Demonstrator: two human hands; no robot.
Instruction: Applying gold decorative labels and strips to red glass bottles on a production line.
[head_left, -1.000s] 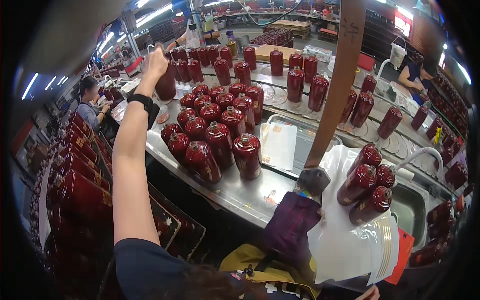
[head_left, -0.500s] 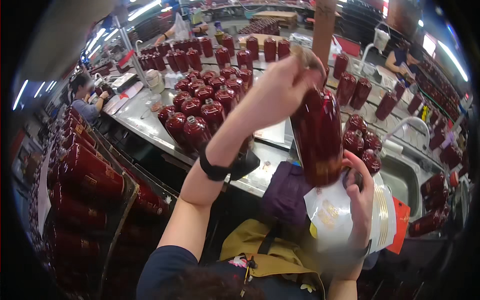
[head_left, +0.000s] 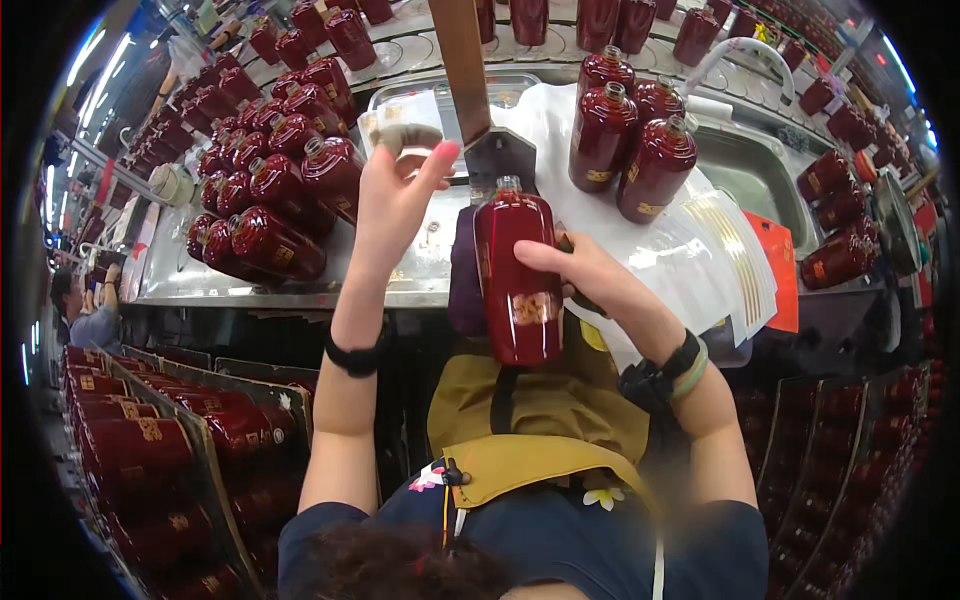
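A glossy dark red bottle with a clear glass neck and a gold mark near its base stands almost upright before me. My right hand grips it from the right, thumb across its front and the other fingers mostly hidden behind. Up and to the left, apart from the bottle, my left hand is raised with thumb and fingers apart and nothing between them. Its fingertips wear coverings, one pale grey and one pink. A dark purple cloth hangs at the bench edge behind the bottle.
A group of red bottles crowds the metal bench at left; several others stand at right on white sheets. Further right are a sink and a red card. A post rises ahead. Bottle racks flank me.
My left hand has let go of the bottle's upper end and moved left. The bottle has come lower and more upright in my right hand. The view has turned.
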